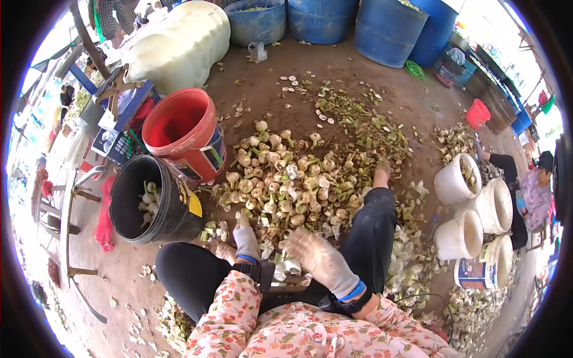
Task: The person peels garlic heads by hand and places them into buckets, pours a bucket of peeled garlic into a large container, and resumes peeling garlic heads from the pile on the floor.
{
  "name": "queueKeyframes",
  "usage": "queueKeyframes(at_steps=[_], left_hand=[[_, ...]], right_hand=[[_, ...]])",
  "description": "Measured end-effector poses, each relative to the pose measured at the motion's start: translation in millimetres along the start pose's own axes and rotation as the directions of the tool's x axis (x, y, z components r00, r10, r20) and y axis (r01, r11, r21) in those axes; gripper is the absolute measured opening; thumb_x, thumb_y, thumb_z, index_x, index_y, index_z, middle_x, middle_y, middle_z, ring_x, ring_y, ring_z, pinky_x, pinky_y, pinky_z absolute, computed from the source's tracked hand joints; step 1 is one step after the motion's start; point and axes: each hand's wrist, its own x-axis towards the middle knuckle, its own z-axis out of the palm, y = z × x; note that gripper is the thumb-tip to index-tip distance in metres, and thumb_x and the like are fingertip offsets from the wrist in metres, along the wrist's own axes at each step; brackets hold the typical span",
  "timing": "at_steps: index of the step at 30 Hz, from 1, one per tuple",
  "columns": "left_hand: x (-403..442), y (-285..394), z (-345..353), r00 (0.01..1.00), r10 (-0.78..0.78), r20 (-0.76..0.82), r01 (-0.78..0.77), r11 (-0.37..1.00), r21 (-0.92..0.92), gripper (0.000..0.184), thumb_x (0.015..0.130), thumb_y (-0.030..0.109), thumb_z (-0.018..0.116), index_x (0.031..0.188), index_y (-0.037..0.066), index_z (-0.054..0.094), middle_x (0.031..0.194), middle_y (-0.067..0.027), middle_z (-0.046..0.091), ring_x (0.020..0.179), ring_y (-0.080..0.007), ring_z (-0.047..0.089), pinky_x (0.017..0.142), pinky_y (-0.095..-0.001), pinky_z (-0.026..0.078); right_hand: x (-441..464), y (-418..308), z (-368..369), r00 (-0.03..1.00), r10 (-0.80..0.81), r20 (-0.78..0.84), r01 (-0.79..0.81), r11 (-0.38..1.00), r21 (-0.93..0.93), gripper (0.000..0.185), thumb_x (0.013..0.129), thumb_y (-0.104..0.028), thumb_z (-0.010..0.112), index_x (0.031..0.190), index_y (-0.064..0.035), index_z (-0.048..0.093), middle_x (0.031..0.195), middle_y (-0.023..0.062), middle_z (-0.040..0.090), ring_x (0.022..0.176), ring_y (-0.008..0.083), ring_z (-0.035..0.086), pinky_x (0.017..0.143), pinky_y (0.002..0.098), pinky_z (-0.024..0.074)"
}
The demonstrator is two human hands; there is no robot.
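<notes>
My left hand (246, 240), in a pale glove with a blue band at the wrist, is between my knees at the near edge of a heap of garlic bulbs (280, 173). Its fingers look drawn together, and what they may hold cannot be made out. To its right is my right hand (322, 259), in a dirt-stained glove with a blue band, its back towards me. Motion smears its fingers, so their grip is unclear. Below it, pale garlic peelings (291, 267) lie between my legs. Many bulbs in the heap keep short green stems.
A black bucket (134, 206) holding a few bulbs stands at my left, beside a red bucket (179, 128). White buckets (456, 235) stand at right near a seated person (534, 191). Blue barrels (388, 33) line the back. Trimmings (382, 134) cover the ground beyond my right foot.
</notes>
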Motion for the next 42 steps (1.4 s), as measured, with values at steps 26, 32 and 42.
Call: queueKeyframes(at_steps=[26, 32, 42], left_hand=[[-85, -6, 40, 0.722, -0.185, 0.667, 0.033, 0.972, 0.234, 0.095, 0.074, 0.08, 0.037, 0.125, 0.001, 0.046, 0.111, -0.0137, 0.056, 0.095, -0.0224, 0.056, 0.072, -0.0334, 0.048], [-86, -56, 58, 0.866, 0.188, 0.463, -0.143, 0.981, -0.13, 0.035, 0.096, 0.03, 0.041, 0.106, 0.001, 0.057, 0.097, -0.0074, 0.062, 0.086, -0.0173, 0.057, 0.079, -0.0304, 0.047], [-53, -49, 65, 0.968, 0.041, 0.247, -0.016, 0.994, -0.105, 0.026, 0.093, 0.029, 0.052, 0.083, 0.006, 0.059, 0.073, -0.0019, 0.06, 0.063, -0.0128, 0.055, 0.057, -0.0285, 0.047]], right_hand=[[-6, -28, -18, 0.971, -0.228, 0.07, 0.207, 0.952, 0.223, 0.047, 0.091, -0.039, 0.05, 0.121, -0.0032, 0.049, 0.125, 0.0142, 0.049, 0.12, 0.0272, 0.043, 0.106, 0.0412, 0.0299], [17, 0, -12, 0.967, -0.25, 0.046, 0.237, 0.951, 0.197, 0.039, 0.094, -0.024, 0.047, 0.125, 0.0004, 0.046, 0.126, 0.017, 0.047, 0.119, 0.0293, 0.043, 0.106, 0.0371, 0.03], [6, 17, -8, 0.939, -0.344, 0.021, 0.321, 0.852, -0.414, 0.039, 0.09, 0.005, 0.041, 0.129, 0.0051, 0.041, 0.13, 0.0137, 0.047, 0.121, 0.0198, 0.045, 0.104, 0.0294, 0.0329]])
